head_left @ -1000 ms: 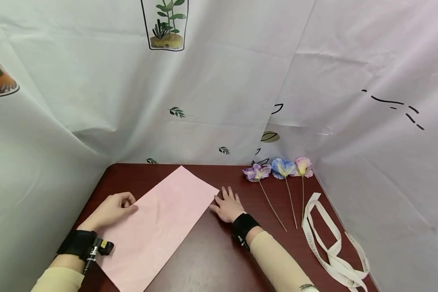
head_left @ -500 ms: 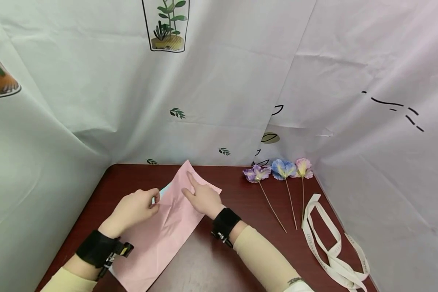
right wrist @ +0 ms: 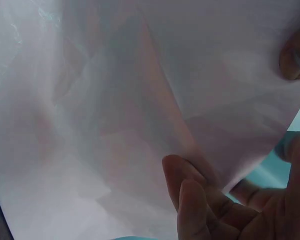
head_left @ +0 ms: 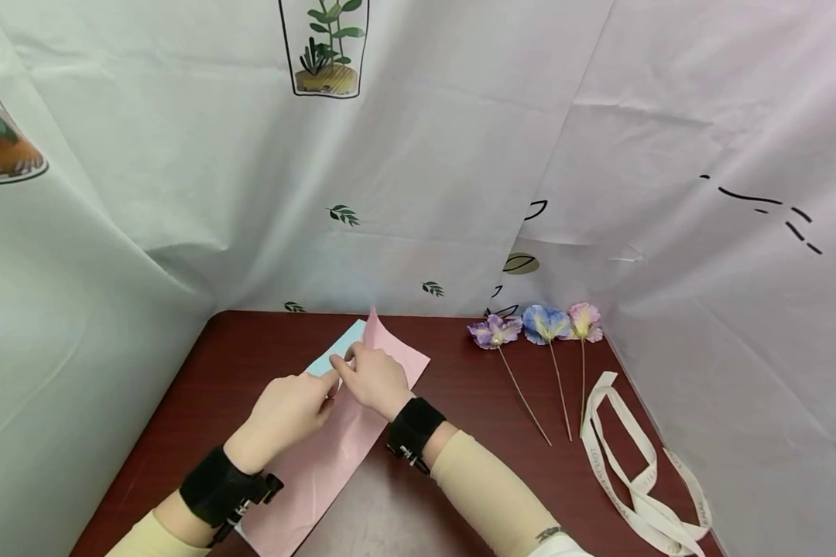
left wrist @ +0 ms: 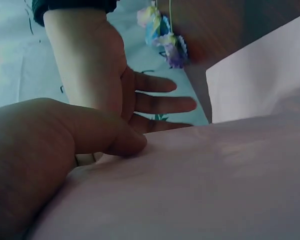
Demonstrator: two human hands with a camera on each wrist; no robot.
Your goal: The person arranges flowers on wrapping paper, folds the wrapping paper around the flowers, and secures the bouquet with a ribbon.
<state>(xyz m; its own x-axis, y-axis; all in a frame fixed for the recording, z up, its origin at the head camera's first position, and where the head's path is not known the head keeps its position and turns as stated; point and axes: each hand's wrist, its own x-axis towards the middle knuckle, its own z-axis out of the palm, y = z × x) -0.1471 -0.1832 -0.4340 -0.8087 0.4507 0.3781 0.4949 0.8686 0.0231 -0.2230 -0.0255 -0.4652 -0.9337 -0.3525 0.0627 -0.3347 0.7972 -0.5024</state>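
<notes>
A pink sheet of paper [head_left: 320, 476] lies slantwise on the table, its far left part raised and creased. From under it shows a light blue sheet [head_left: 334, 350]. My left hand [head_left: 289, 410] pinches the pink sheet's left edge, and its thumb [left wrist: 127, 140] presses on the pink face in the left wrist view. Right beside it, my right hand [head_left: 376, 381] grips the same edge, its fingers [right wrist: 190, 195] bent at a fold of the paper in the right wrist view. Several right fingers [left wrist: 165, 104] stretch out past the edge in the left wrist view.
Three artificial flowers lie at the back right: purple [head_left: 495, 331], blue [head_left: 546, 323] and pink [head_left: 585, 321]. A looped white ribbon [head_left: 644, 503] with printed letters is at the right edge. A white printed cloth [head_left: 418, 155] hangs round the dark red table [head_left: 174, 433].
My left hand moved right and up along the sheet, lifting its edge off the light blue one. My right hand came left from the sheet's right corner to the raised edge.
</notes>
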